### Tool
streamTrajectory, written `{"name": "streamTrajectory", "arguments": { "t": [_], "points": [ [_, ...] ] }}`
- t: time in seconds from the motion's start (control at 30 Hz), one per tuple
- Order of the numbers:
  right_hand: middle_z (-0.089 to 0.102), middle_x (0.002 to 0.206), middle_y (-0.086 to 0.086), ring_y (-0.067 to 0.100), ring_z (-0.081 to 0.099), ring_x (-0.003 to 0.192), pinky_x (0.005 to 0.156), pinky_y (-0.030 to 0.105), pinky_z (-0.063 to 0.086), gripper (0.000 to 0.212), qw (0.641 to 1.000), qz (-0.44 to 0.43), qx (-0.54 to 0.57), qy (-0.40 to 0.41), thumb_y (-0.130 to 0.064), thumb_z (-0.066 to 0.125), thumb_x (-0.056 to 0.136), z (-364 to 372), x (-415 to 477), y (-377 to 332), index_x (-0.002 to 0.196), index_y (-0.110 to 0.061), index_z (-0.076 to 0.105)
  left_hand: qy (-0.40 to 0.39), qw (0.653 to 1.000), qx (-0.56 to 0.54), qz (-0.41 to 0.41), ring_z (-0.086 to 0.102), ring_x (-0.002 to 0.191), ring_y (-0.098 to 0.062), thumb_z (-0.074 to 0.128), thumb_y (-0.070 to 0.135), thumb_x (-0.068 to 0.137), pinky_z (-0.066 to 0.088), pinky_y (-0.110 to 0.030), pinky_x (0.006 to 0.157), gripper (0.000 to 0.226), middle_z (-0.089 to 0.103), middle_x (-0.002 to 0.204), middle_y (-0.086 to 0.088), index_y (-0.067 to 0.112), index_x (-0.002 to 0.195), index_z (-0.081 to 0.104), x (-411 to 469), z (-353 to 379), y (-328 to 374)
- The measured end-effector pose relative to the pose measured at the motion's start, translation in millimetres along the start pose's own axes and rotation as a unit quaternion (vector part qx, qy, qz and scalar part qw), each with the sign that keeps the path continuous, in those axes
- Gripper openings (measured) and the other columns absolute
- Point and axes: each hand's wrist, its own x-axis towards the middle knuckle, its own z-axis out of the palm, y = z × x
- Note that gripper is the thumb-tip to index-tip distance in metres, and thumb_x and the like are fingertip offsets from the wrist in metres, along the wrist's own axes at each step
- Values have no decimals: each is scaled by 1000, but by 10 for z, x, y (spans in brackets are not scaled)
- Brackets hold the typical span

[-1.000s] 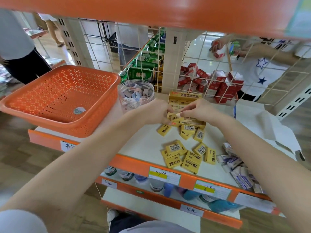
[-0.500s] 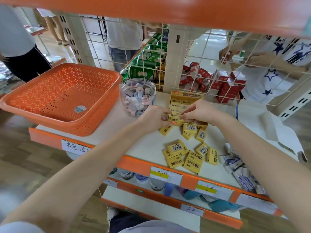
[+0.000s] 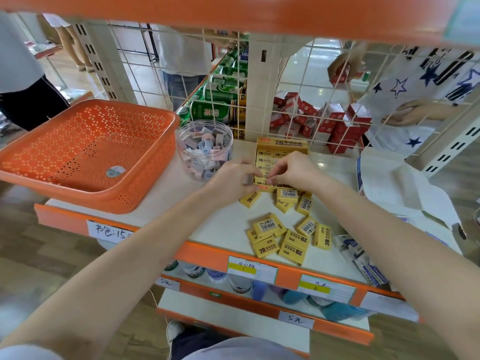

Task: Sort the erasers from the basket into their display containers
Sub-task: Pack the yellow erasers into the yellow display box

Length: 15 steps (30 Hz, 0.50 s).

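Orange basket (image 3: 135, 193) sits at the shelf (image 3: 207, 224)'s left end, overhanging that end, with one sticker on its floor. Clear jar (image 3: 185, 154) right beside it, toward the back, part-filled with pastel erasers (image 3: 207, 146). Yellow box (image 3: 281, 146) at mid-shelf against the back mesh (image 3: 293, 100), flap up, rows of yellow erasers (image 3: 267, 153) inside.

Both grips are at the box's front end.
- Right grip (image 3: 293, 168): thumb and forefinger pinch a front-row eraser (image 3: 260, 181).
- Left grip (image 3: 231, 178): fingers curled at the box's front-left corner. Can't tell if it holds anything.
- Fingertips of the two nearly meet.

Loose erasers (image 3: 285, 197), yellow, lie just in front of the box, some partly under the right wrist. One lies apart, to the left of the rest, under the left grip. A second cluster (image 3: 280, 237) lies near the shelf's front edge, some name-side up, some barcode up, a few overlapping.

White-and-blue erasers (image 3: 363, 263) are piled at the front edge further right, beside the right forearm. Open white carton (image 3: 400, 188) at the right end, flaps spread.

Price tags (image 3: 252, 268) on the orange front strip. Behind the mesh: green cans (image 3: 215, 110), red-and-white packs (image 3: 337, 123), other people standing.
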Motion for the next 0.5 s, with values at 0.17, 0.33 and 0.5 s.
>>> {"name": "streamTrajectory", "arguments": {
  "t": [0.17, 0.33, 0.5],
  "points": [
    [62, 79, -17, -3, 55, 71, 58, 9, 38, 7, 1000, -16, -19, 0, -18, 71, 82, -153, -97, 54, 88, -21, 74, -40, 992, 115, 23, 35, 127, -16, 54, 40, 93, 45, -42, 95, 29, 42, 137, 6, 38, 121, 62, -12, -83, 20],
    [69, 97, -10, 6, 61, 88, 83, 30, 53, 18, 986, -18, -153, -67, -17, 70, 82, -329, -188, 178, 97, -28, 72, -44, 993, 108, 33, 41, 122, -16, 56, 35, 92, 45, -39, 95, 32, 44, 134, 3, 29, 123, 61, 22, -92, 69],
    [67, 87, -13, 2, 60, 81, 80, 22, 50, 11, 990, -31, -130, -36, -18, 75, 78, -269, -137, 131, 86, -26, 73, -24, 999, 17, 25, 49, 113, -17, 63, 26, 90, 36, -24, 93, 38, 50, 127, -1, 22, 127, 59, 22, 0, 57]
  ]
}}
